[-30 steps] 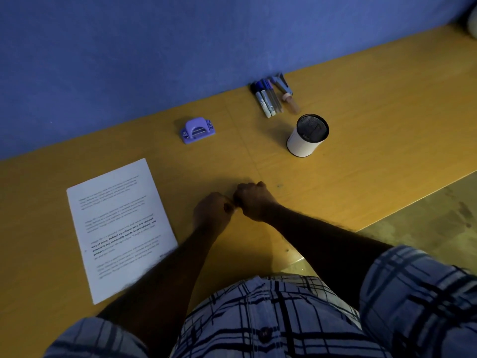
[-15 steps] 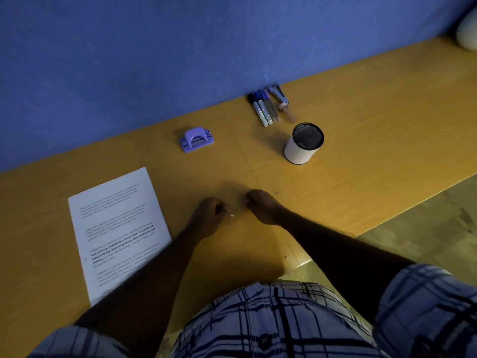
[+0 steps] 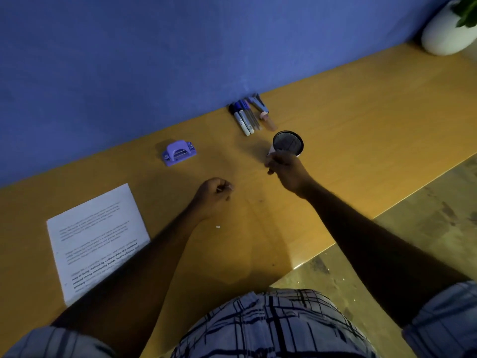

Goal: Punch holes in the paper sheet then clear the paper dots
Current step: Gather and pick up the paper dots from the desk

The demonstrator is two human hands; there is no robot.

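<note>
paper sheet lies flat on the wooden table, well to the left of the left hand, with its near right corner hidden under the left forearm. printed lines cover it. the purple hole punch stands beyond the left hand and a little to its left, close to the blue wall and apart from the sheet. the left hand is knuckles up over the table, fingers curled in with the thumb against the forefinger; whether it pinches anything i cannot tell. one white paper dot lies on the table just nearer the person than that hand, beside the wrist. beyond the gap between the hands, a bunch of markers lies against the wall. the right hand is stretched farther out than the left and grips the cup, fingers wrapped round its white wall below the dark rim. far to the right of that hand, a white plant pot sits in the corner.
</note>
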